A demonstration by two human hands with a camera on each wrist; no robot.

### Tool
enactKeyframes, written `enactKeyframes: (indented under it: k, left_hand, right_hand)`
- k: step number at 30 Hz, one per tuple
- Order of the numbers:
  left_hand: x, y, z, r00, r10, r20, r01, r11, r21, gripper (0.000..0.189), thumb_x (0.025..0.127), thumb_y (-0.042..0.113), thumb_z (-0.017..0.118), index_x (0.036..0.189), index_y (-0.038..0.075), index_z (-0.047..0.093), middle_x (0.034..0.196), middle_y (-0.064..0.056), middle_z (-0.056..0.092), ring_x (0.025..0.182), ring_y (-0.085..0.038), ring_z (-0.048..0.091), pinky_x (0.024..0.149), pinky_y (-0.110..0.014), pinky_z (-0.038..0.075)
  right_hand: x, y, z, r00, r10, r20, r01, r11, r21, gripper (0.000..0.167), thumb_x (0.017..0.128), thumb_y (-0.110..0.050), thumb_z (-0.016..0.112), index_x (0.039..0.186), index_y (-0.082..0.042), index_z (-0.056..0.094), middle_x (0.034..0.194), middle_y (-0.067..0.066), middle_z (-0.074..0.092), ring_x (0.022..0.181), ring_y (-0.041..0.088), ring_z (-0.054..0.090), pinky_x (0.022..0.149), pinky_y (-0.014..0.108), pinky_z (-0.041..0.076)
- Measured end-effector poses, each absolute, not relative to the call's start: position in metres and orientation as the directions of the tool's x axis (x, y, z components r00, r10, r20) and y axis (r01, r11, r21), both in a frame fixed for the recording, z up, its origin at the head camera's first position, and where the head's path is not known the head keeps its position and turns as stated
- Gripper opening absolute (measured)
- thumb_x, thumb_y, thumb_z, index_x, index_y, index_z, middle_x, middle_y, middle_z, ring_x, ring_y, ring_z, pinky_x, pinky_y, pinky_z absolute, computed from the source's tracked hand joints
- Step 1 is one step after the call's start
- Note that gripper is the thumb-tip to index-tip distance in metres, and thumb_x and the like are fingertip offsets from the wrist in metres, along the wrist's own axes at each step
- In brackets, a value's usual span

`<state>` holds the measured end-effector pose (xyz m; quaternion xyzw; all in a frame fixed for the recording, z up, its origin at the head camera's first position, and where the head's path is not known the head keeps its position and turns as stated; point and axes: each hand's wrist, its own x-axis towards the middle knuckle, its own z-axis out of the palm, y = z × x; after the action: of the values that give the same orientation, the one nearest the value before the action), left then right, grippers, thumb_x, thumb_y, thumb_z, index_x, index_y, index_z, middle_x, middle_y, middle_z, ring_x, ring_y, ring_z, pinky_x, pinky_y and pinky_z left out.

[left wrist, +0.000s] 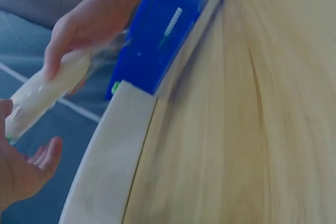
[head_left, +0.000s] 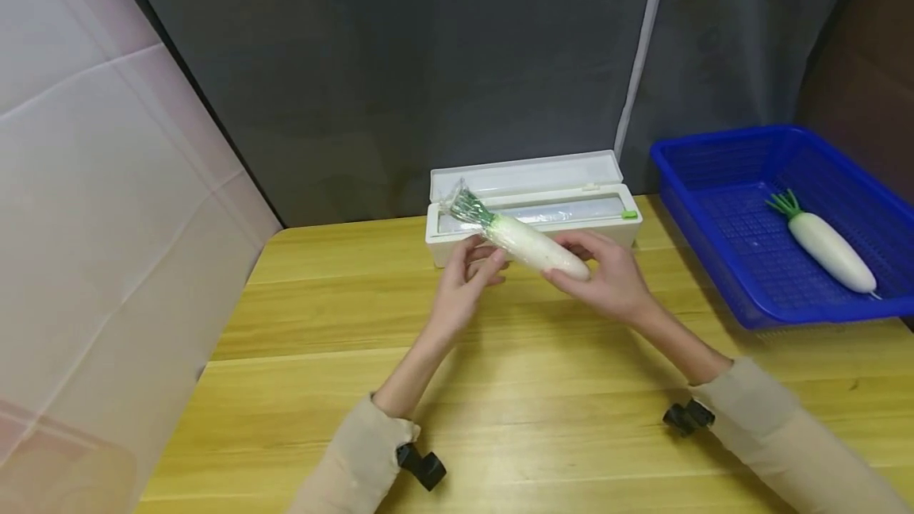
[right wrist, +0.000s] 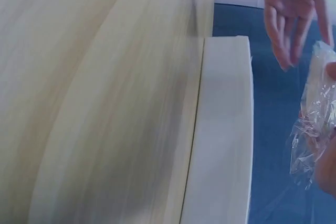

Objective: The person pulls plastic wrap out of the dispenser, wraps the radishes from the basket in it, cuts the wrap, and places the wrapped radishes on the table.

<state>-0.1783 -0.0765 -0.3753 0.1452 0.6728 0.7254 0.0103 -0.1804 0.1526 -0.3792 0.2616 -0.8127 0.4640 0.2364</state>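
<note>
A white radish (head_left: 539, 247) with green leaves, wrapped in clear cling film, is held tilted above the table. My right hand (head_left: 607, 272) grips its root end between thumb and fingers. Just below the leafy end is my left hand (head_left: 464, 284), its fingers loosely bent and not closed round the radish. In the right wrist view the left hand (right wrist: 294, 17) has its fingers extended, apart from the crumpled film (right wrist: 310, 140). Behind the radish stands a white cling film box (head_left: 621, 232), lid raised, with film visible inside.
A blue plastic basket (head_left: 757, 312) stands at the right, with an unwrapped white radish (head_left: 831, 252) lying in it. The wooden table (head_left: 543, 419) stretches below the hands. A grey curtain (head_left: 357, 86) hangs behind, and a pale partition (head_left: 107, 181) stands at the left.
</note>
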Motion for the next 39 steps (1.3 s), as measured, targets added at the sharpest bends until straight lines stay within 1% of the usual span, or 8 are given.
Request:
enactKeyframes:
  k: [4,8,14,18,24,30,35,39]
  left_hand:
    - [-0.172,-0.064,-0.37,-0.946,0.214,0.245,0.2,-0.212,0.957,0.056,0.101,0.004,0.059,0.147,0.004,0.028,0.129,-0.021,0.055,0.113,-0.026,0.061,0.095,-0.038,0.053]
    - [-0.169,-0.051,-0.365,-0.951,0.143,0.273,0.23,-0.259,0.938,0.063,0.096,-0.001,0.065,0.145,0.007,0.027,0.129,-0.018,0.055,0.111,-0.021,0.06,0.093,-0.033,0.053]
    - [-0.17,-0.039,-0.364,-0.953,0.028,0.301,0.285,-0.249,0.926,0.066,0.092,0.0,0.07,0.142,0.009,0.029,0.13,-0.016,0.053,0.109,-0.023,0.058,0.086,-0.028,0.054]
    - [-0.171,-0.038,-0.366,-0.94,-0.011,0.341,0.333,-0.243,0.911,0.065,0.092,0.0,0.07,0.143,0.009,0.029,0.128,-0.016,0.053,0.108,-0.023,0.058,0.087,-0.031,0.054]
    - [-0.173,-0.04,-0.364,-0.917,-0.043,0.397,0.396,-0.225,0.89,0.065,0.093,0.003,0.07,0.143,0.008,0.029,0.126,-0.015,0.054,0.107,-0.022,0.058,0.089,-0.035,0.054]
    - [-0.175,-0.046,-0.358,-0.911,-0.081,0.404,0.412,-0.193,0.89,0.065,0.092,0.004,0.07,0.142,0.006,0.029,0.125,-0.017,0.055,0.105,-0.021,0.057,0.086,-0.032,0.053]
    - [-0.18,-0.056,-0.353,-0.909,-0.137,0.395,0.415,-0.183,0.891,0.065,0.089,0.003,0.071,0.142,0.005,0.033,0.121,-0.018,0.058,0.104,-0.021,0.059,0.083,-0.031,0.054]
    - [-0.182,-0.067,-0.35,-0.907,-0.137,0.398,0.417,-0.162,0.895,0.064,0.09,0.002,0.071,0.143,0.005,0.035,0.121,-0.019,0.059,0.106,-0.024,0.06,0.084,-0.031,0.055]
  right_hand:
    - [-0.18,0.144,-0.378,-0.735,-0.171,0.656,-0.663,0.385,-0.642,0.039,0.074,-0.004,0.086,0.109,0.003,0.071,0.1,0.011,0.072,0.081,0.018,0.066,0.073,0.018,0.051]
    - [-0.18,0.137,-0.38,-0.732,-0.139,0.667,-0.669,0.331,-0.665,0.038,0.075,0.0,0.085,0.11,0.003,0.07,0.101,0.013,0.071,0.081,0.016,0.066,0.074,0.017,0.051]
    - [-0.18,0.128,-0.383,-0.728,-0.152,0.668,-0.678,0.301,-0.671,0.042,0.077,-0.001,0.085,0.114,0.003,0.067,0.106,0.012,0.069,0.087,0.02,0.067,0.078,0.02,0.053]
    - [-0.179,0.125,-0.382,-0.735,-0.166,0.658,-0.672,0.313,-0.671,0.045,0.078,-0.003,0.086,0.118,0.002,0.066,0.109,0.012,0.068,0.091,0.021,0.067,0.08,0.023,0.054]
    - [-0.181,0.122,-0.381,-0.732,-0.193,0.653,-0.678,0.293,-0.674,0.049,0.08,-0.003,0.085,0.124,-0.001,0.064,0.114,0.01,0.066,0.097,0.021,0.065,0.08,0.033,0.057]
    - [-0.182,0.121,-0.379,-0.744,-0.208,0.635,-0.667,0.268,-0.695,0.051,0.083,0.0,0.082,0.13,-0.001,0.062,0.114,0.009,0.065,0.103,0.02,0.062,0.082,0.028,0.057]
    - [-0.183,0.121,-0.377,-0.738,-0.222,0.637,-0.674,0.231,-0.701,0.049,0.083,0.004,0.08,0.128,0.003,0.062,0.108,0.013,0.067,0.098,0.024,0.064,0.08,0.028,0.058]
    - [-0.186,0.123,-0.378,-0.731,-0.237,0.639,-0.682,0.236,-0.692,0.045,0.084,0.004,0.079,0.126,0.002,0.063,0.106,0.013,0.067,0.095,0.025,0.066,0.079,0.028,0.058]
